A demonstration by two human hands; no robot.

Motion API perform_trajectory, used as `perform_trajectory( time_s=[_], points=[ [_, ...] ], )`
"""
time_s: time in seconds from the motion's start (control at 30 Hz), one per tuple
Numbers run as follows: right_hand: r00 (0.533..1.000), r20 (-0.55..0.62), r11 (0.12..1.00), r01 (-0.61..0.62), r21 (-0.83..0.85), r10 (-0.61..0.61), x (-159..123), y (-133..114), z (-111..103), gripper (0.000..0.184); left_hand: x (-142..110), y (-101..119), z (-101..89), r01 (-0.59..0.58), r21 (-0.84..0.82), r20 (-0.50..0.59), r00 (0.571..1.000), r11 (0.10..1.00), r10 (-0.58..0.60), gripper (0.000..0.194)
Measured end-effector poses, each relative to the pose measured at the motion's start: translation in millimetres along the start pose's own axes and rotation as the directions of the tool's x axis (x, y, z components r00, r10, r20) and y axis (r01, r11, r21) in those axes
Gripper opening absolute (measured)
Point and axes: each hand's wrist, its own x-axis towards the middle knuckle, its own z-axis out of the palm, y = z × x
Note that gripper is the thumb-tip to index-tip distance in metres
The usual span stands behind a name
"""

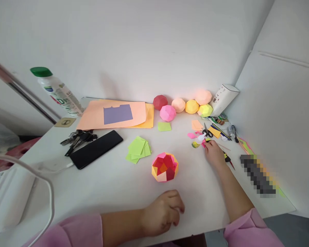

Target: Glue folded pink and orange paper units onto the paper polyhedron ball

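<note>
My left hand (pixel 163 213) rests on the white table near its front edge. Its fingers are loosely bent and apart, with nothing in them. Just beyond it stands a hollow faceted paper ball (pixel 164 167) in yellow, pink and red, open at the top. My right hand (pixel 215 153) reaches to the right side of the table, fingers pinched together. At its fingertips lies a small white bottle (pixel 201 138) with a yellow-green label, beside pink paper scraps (pixel 191 135). What the fingertips hold, if anything, is hidden. Black-handled scissors (pixel 208 132) lie just beyond.
Lime paper squares (pixel 139 149) lie left of the ball. A phone (pixel 96 149), keys (pixel 78 139) and orange sheets (pixel 92 115) are further left. Finished paper balls (pixel 167 113) line the wall, near a white paper tube (pixel 224 99). A white cable (pixel 51 195) crosses the left foreground.
</note>
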Motion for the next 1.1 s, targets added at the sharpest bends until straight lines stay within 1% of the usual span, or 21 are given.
perform_trajectory(
  time_s=[0.03, 0.17, 0.23, 0.3, 0.37, 0.43, 0.47, 0.5, 0.53, 0.57, 0.6, 0.63, 0.67, 0.7, 0.73, 0.8, 0.83, 0.9, 0.93, 1.0, 1.1],
  points=[
    [1.000, -0.010, 1.000, 0.000, 0.003, 0.000, 1, 0, 1, 0.033, 0, -2, 1.0, -0.029, 0.001, 0.027, 0.999, 1.000, 0.029, 0.014],
    [0.999, -0.037, 0.999, -0.002, 0.034, 0.003, 1, -2, 3, 0.028, -6, -2, 12.6, -0.174, 0.073, 0.147, 0.976, 0.982, 0.162, 0.033],
    [0.999, -0.040, 0.998, -0.009, 0.063, 0.012, 0, -2, 0, 0.026, -11, 1, 18.8, -0.244, 0.114, 0.192, 0.957, 0.963, 0.219, 0.035],
    [0.999, -0.033, 0.996, -0.019, 0.091, 0.022, -3, -1, -6, 0.022, -13, 4, 21.4, -0.274, 0.151, 0.237, 0.943, 0.950, 0.234, 0.032],
    [0.999, 0.006, 0.988, -0.045, 0.147, 0.044, -8, 1, -16, 0.017, -10, 5, 18.8, -0.212, 0.166, 0.244, 0.955, 0.963, 0.168, 0.021],
    [0.991, 0.123, 0.949, -0.093, 0.300, 0.058, -15, 3, -30, 0.011, -5, 5, 12.0, -0.073, 0.127, 0.189, 0.981, 0.989, 0.049, 0.007],
    [0.976, 0.218, 0.897, -0.114, 0.426, 0.021, -19, 3, -37, 0.009, -1, 4, 7.9, -0.005, 0.070, 0.145, 0.989, 0.998, -0.005, 0.017],
    [0.943, 0.325, 0.821, -0.128, 0.556, -0.073, -24, 1, -45, 0.009, 2, 4, 3.8, 0.045, 0.013, 0.104, 0.994, 0.999, -0.046, 0.023],
    [0.882, 0.418, 0.725, -0.143, 0.674, -0.215, -29, -2, -51, 0.011, 5, 4, 0.2, 0.079, -0.050, 0.083, 0.994, 0.996, -0.075, 0.024],
    [0.801, 0.469, 0.618, -0.164, 0.769, -0.372, -34, -8, -56, 0.012, 7, 5, -2.9, 0.101, -0.117, 0.065, 0.993, 0.988, -0.093, 0.023],
    [0.711, 0.473, 0.506, -0.190, 0.841, -0.520, -39, -15, -60, 0.015, 8, 5, -5.1, 0.117, -0.184, 0.052, 0.993, 0.976, -0.109, 0.021],
    [0.640, 0.446, 0.397, -0.231, 0.888, -0.626, -44, -23, -62, 0.019, 9, 5, -6.6, 0.135, -0.253, 0.043, 0.991, 0.958, -0.128, 0.020],
    [0.592, 0.425, 0.309, -0.293, 0.905, -0.685, -49, -33, -63, 0.021, 10, 5, -7.4, 0.160, -0.321, 0.036, 0.987, 0.933, -0.157, 0.020],
    [0.566, 0.401, 0.230, -0.351, 0.908, -0.720, -54, -43, -61, 0.023, 11, 5, -7.8, 0.199, -0.389, 0.035, 0.979, 0.899, -0.202, 0.021],
    [0.535, 0.390, 0.181, -0.401, 0.898, -0.749, -58, -53, -59, 0.023, 11, 4, -7.9, 0.247, -0.460, 0.037, 0.965, 0.853, -0.259, 0.023],
    [0.480, 0.379, 0.130, -0.473, 0.871, -0.791, -63, -69, -54, 0.026, 13, 4, -8.3, 0.342, -0.605, 0.066, 0.921, 0.719, -0.383, 0.031],
    [0.464, 0.375, 0.109, -0.505, 0.856, -0.803, -65, -74, -50, 0.027, 14, 4, -8.9, 0.382, -0.673, 0.099, 0.895, 0.634, -0.435, 0.035],
    [0.449, 0.356, 0.064, -0.546, 0.836, -0.819, -65, -78, -45, 0.028, 16, 5, -11.1, 0.451, -0.760, 0.188, 0.842, 0.468, -0.505, 0.043],
    [0.444, 0.341, 0.042, -0.559, 0.828, -0.829, -64, -78, -43, 0.027, 17, 5, -12.6, 0.485, -0.775, 0.238, 0.818, 0.405, -0.524, 0.046],
    [0.419, 0.315, 0.021, -0.573, 0.819, -0.852, -63, -76, -40, 0.024, 18, 6, -15.7, 0.534, -0.771, 0.294, 0.781, 0.347, -0.550, 0.050],
    [0.376, 0.316, 0.064, -0.551, 0.832, -0.871, -62, -70, -40, 0.020, 19, 7, -17.8, 0.551, -0.769, 0.305, 0.762, 0.324, -0.571, 0.052]
  ],
)
